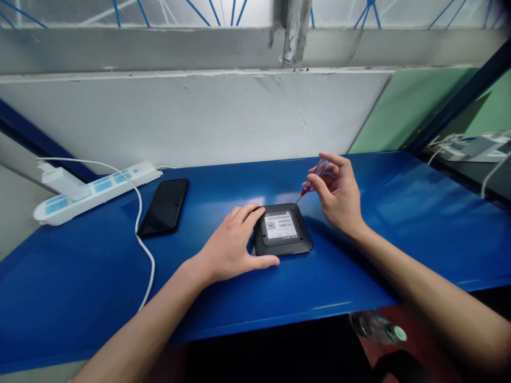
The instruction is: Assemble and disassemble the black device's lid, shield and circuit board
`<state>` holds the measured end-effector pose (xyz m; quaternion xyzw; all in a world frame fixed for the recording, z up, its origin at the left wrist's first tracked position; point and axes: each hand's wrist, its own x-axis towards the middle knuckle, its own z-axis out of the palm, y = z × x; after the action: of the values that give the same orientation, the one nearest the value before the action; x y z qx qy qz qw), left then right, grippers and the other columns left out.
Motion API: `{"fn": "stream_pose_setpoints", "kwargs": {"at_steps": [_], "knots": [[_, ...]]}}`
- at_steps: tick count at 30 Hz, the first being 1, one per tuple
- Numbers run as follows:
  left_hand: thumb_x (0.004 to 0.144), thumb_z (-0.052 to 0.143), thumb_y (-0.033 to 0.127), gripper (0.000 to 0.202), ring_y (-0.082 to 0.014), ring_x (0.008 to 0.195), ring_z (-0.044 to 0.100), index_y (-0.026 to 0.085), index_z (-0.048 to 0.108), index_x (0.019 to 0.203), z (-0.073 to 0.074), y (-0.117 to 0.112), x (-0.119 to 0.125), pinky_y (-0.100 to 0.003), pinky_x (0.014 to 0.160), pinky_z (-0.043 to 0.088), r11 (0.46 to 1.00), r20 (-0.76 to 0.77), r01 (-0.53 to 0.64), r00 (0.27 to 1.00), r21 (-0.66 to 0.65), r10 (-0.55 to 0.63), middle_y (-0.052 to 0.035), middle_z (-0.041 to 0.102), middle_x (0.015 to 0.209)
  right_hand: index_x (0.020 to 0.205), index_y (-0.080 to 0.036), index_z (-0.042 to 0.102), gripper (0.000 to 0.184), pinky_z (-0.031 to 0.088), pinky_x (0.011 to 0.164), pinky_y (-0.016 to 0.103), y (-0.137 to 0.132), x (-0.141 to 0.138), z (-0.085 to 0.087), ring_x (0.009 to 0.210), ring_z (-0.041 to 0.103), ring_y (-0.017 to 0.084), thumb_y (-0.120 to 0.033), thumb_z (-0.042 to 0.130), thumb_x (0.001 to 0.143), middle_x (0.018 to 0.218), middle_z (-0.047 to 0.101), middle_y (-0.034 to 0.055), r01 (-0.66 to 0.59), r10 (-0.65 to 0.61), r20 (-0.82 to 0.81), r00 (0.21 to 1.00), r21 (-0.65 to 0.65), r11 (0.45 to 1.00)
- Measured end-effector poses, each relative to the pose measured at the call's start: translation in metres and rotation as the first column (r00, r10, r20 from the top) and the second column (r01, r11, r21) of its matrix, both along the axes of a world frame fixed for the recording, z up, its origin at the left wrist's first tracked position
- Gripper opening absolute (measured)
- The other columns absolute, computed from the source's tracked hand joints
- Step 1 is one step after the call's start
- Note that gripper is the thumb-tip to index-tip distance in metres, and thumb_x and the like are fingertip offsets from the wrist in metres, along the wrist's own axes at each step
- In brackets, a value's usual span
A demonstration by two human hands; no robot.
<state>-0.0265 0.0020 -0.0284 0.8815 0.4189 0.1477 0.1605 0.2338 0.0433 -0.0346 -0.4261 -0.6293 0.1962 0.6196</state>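
Observation:
A flat black square electronic device (pixel 284 247) lies on the blue table with its white printed label (pixel 279 226) facing up. My left hand (pixel 233 242) grips its left side, fingers at the far corner and thumb along the near edge. Between the fingers and thumb of my right hand (pixel 339 194) is a screwdriver (pixel 319 169) with a clear handle and a red collar. Its thin shaft slants down to the left, and the tip meets the device near its far right corner. Whether a screw sits under the tip is too small to tell.
To the left lie a black smartphone (pixel 164 207) and a white power strip (pixel 99 191) with a plugged-in white adapter (pixel 66 183). A white cable (pixel 140 213) runs across the blue table (pixel 223 314). A bottle (pixel 377 327) is below the front edge. A wall stands behind.

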Motion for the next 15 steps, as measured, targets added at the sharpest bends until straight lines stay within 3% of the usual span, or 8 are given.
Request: {"fn": "stream_pose_setpoints", "kwargs": {"at_steps": [4, 10, 15], "knots": [[0.074, 0.073, 0.07, 0.095, -0.0378, 0.141, 0.041, 0.02, 0.04, 0.148, 0.001, 0.0002, 0.0009, -0.057, 0.117, 0.035, 1.0, -0.017, -0.003, 1.0, 0.004, 0.003, -0.0159, 0.043, 0.155, 0.13, -0.035, 0.052, 0.045, 0.064, 0.073, 0.037, 0.0006, -0.0006, -0.0002, 0.078, 0.07, 0.017, -0.039, 0.071, 0.089, 0.095, 0.06, -0.0016, -0.033, 0.032, -0.025, 0.999, -0.006, 0.999], [0.075, 0.072, 0.071, 0.097, -0.0367, 0.142, 0.039, 0.017, 0.039, 0.148, 0.0006, 0.0007, 0.0001, -0.056, 0.118, 0.034, 1.0, -0.038, -0.002, 0.999, 0.001, 0.002, -0.0168, 0.042, 0.155, 0.125, -0.033, 0.056, 0.04, 0.062, 0.072, 0.034, -0.001, -0.0022, 0.0041, 0.068, 0.067, 0.013, -0.032, 0.071, 0.088, 0.081, 0.055, -0.0059, -0.01, 0.011, -0.014, 1.0, 0.017, 1.0], [0.075, 0.072, 0.071, 0.096, -0.0373, 0.142, 0.039, 0.02, 0.039, 0.149, 0.0019, -0.0003, -0.0003, -0.057, 0.117, 0.035, 1.0, -0.041, -0.002, 0.999, -0.005, 0.001, -0.016, 0.041, 0.156, 0.135, -0.03, 0.052, 0.044, 0.064, 0.082, 0.039, -0.0077, -0.0051, 0.0084, 0.084, 0.075, 0.017, -0.025, 0.062, 0.093, 0.098, 0.066, -0.0003, -0.051, 0.049, -0.046, 0.998, -0.053, 0.997]]}}
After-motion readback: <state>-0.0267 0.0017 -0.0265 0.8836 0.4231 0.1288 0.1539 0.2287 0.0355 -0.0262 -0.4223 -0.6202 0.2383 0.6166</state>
